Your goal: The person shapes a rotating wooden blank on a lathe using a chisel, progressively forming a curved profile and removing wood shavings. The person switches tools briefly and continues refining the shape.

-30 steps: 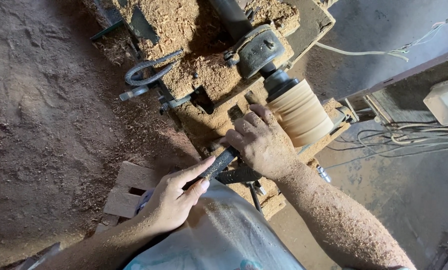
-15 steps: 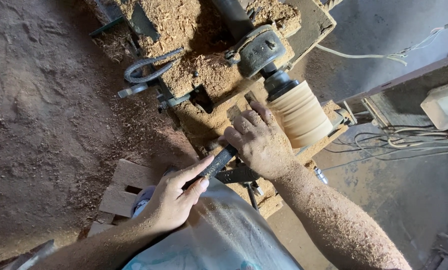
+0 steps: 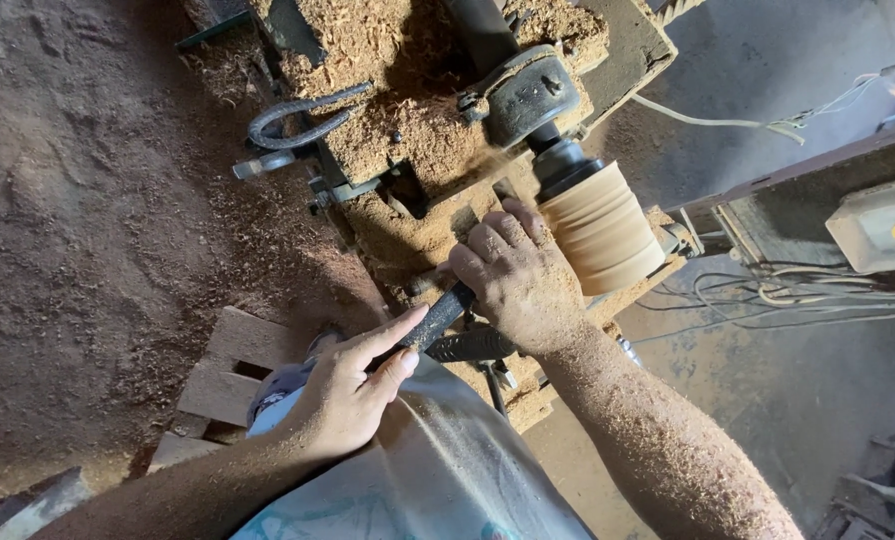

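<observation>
Seen from above, both hands grip a dark turning tool (image 3: pixel 437 318) lying diagonally: the left hand (image 3: pixel 352 385) closes on its handle end, the right hand (image 3: pixel 517 280) clamps it nearer the pale wooden cylinder (image 3: pixel 599 230) on a sawdust-covered lathe (image 3: pixel 397 130).

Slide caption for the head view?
Both hands, left hand and right hand, steady a dark-handled turning tool against a wooden cylinder on a sawdust-covered lathe.

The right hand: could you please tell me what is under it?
Under the right hand runs a dark tool, its handle held by the left hand. Its tip, by the wooden cylinder, is covered.
</observation>
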